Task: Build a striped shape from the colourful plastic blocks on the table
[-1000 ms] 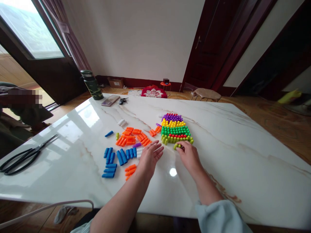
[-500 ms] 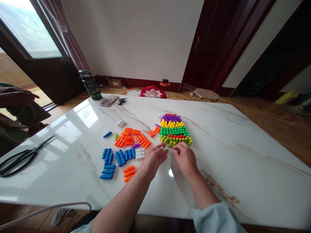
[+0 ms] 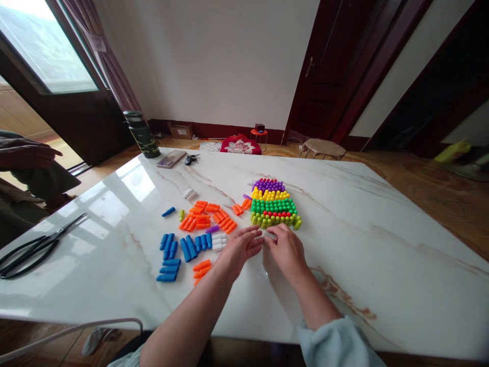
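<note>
My left hand (image 3: 241,248) rests low over the table, fingers stretched toward the right and nothing visible in them. Beside it, my right hand (image 3: 286,250) is closed in a pinch, with a small whitish piece (image 3: 271,235) partly showing at the fingertips; its exact shape is hidden. Both hands are just in front of a block of bullet-shaped plastic pegs (image 3: 273,206), lined up in purple, yellow, green, red and lime rows. Left of my hands lie white pegs (image 3: 219,242), blue pegs (image 3: 188,248) and orange pegs (image 3: 201,268), in small groups.
More orange pegs (image 3: 196,222) and a purple peg (image 3: 212,229) lie on the marble-patterned table (image 3: 382,244). Large scissors (image 3: 42,244) are at the left. A camouflage flask (image 3: 142,133), phone (image 3: 171,158) and keys (image 3: 191,159) stand far left. Another person's hand (image 3: 28,150) shows beyond the edge.
My right hand has shifted slightly left, bringing its fingertips up to those of my left hand. The left hand has barely moved. The pegs look unchanged.
</note>
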Demonstrator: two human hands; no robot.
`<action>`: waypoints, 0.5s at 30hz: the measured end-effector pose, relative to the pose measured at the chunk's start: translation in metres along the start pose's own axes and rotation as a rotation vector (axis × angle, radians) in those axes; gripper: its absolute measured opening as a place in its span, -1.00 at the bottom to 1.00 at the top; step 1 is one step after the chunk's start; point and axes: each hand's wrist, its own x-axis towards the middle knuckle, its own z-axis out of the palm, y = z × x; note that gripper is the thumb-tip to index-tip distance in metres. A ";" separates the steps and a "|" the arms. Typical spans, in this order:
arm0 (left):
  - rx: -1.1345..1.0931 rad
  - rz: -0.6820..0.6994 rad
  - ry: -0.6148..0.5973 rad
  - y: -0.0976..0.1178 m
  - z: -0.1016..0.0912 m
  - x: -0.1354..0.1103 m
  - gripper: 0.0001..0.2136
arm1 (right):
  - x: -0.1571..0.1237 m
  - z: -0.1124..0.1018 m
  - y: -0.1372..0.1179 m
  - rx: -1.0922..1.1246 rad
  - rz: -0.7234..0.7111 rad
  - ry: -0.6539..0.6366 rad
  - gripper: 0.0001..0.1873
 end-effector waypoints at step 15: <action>1.381 0.417 0.809 0.096 -0.115 0.009 -0.62 | -0.005 0.002 -0.019 0.106 -0.054 -0.049 -0.89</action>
